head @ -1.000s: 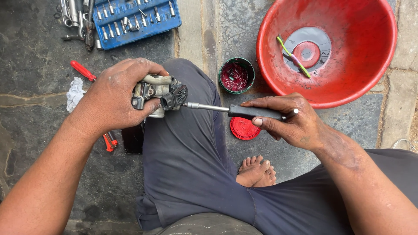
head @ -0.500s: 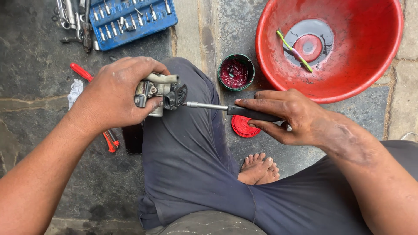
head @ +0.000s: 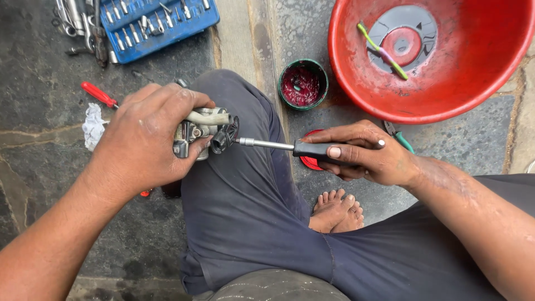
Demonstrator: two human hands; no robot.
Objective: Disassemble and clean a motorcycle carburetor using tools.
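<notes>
1. Sitting far right on the stone floor (head: 44, 161), a big red plastic basin (head: 485, 83) holds a grey-and-red disc (head: 404, 42) with a green-and-pink toothbrush (head: 382, 50) lying across it.
2. Across the middle, the person's dark-trousered knee (head: 245, 189) rises, with a bare foot (head: 334, 212) tucked just right of it.
3. At the far left lies an open blue socket case (head: 159, 22), loose wrenches (head: 78, 22) beside it.
4. Above the knee, the left hand (head: 145, 139) is wrapped tightly around a small metal engine part (head: 203, 134), fingers curled over its top.
5. Right of it, the right hand (head: 362, 153) is closed around the black handle of a screwdriver (head: 290, 146), whose steel shaft runs left into the part.
6. Between knee and basin stands a small green tin (head: 302, 85) of dark red grease; nearer, a red lid (head: 308, 161) shows under the handle.
7. Near the left wrist lie a red-handled screwdriver (head: 99, 95) and a white rag (head: 93, 125).
</notes>
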